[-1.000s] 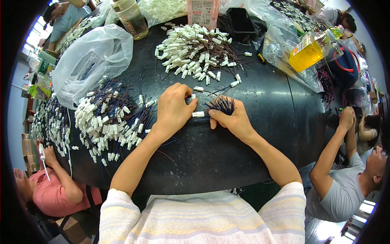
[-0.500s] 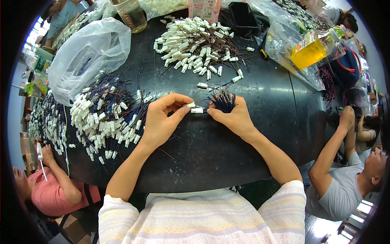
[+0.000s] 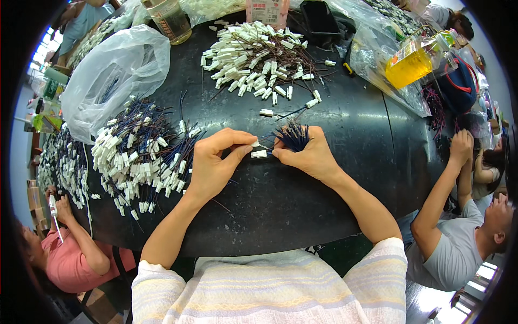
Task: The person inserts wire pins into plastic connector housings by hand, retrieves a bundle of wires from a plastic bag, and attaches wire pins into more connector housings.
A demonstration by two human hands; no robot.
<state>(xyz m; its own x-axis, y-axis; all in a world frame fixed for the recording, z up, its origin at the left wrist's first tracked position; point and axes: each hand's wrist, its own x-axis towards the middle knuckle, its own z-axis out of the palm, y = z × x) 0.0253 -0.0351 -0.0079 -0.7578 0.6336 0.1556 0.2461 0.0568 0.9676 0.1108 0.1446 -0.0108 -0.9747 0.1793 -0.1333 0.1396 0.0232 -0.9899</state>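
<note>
My left hand [image 3: 212, 163] is closed in a pinch on a small white plug connector [image 3: 255, 143], held near the middle of the black table. My right hand [image 3: 314, 157] grips a bundle of dark blue wires [image 3: 293, 137], their cut ends fanning upward. Another white connector [image 3: 259, 154] sits just below the pinched one, beside my right thumb. Thin wires span the small gap between the hands. Left of my left hand lies a big heap of white connectors with blue and brown wires [image 3: 137, 156]. Beyond both hands is a second heap with brown wires [image 3: 253, 56].
A clear plastic bag [image 3: 121, 70] lies at the back left, near a drink bottle [image 3: 168, 20]. At the back are a pink packet [image 3: 268, 12] and a dark phone-like object [image 3: 318, 21]. A yellow drink bottle [image 3: 410, 65] lies right. Co-workers sit on both sides.
The connector below the pinch has shifted slightly down and left, and my left fingertips have moved a little right. The wire bundle tilts slightly left, still in my right hand.
</note>
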